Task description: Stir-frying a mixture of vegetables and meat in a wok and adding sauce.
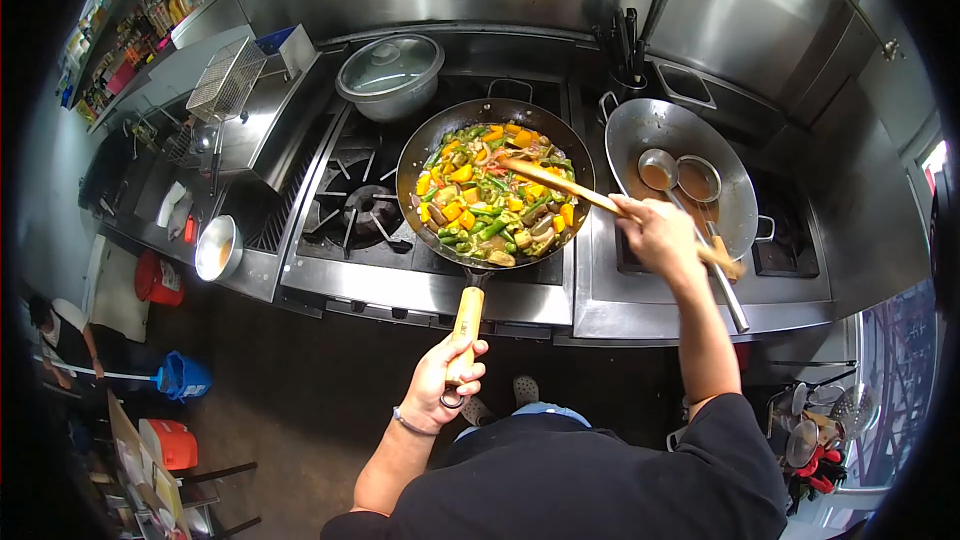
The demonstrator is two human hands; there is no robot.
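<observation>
A dark wok [405, 195] stands on the gas range in front of me, full of mixed vegetables [487, 202] with orange squash cubes, green beans and eggplant. My left hand [448, 379] is closed around the wok's wooden handle [469, 315]. Above the wok's right rim, my right hand [656, 232] grips a long wooden spatula [555, 181], whose tip lies among the vegetables. On the right, a large steel wok [679, 120] holds brown liquid, a steel ladle [654, 172] and a round strainer [699, 178].
A lidded pot [390, 79] sits at the back left beside a bare burner [369, 214]. A metal bowl [219, 247] rests on the left counter near wire fryer baskets [225, 79]. Dark-handled utensils [626, 49] stand in a holder behind. Another person [67, 334] is at the far left.
</observation>
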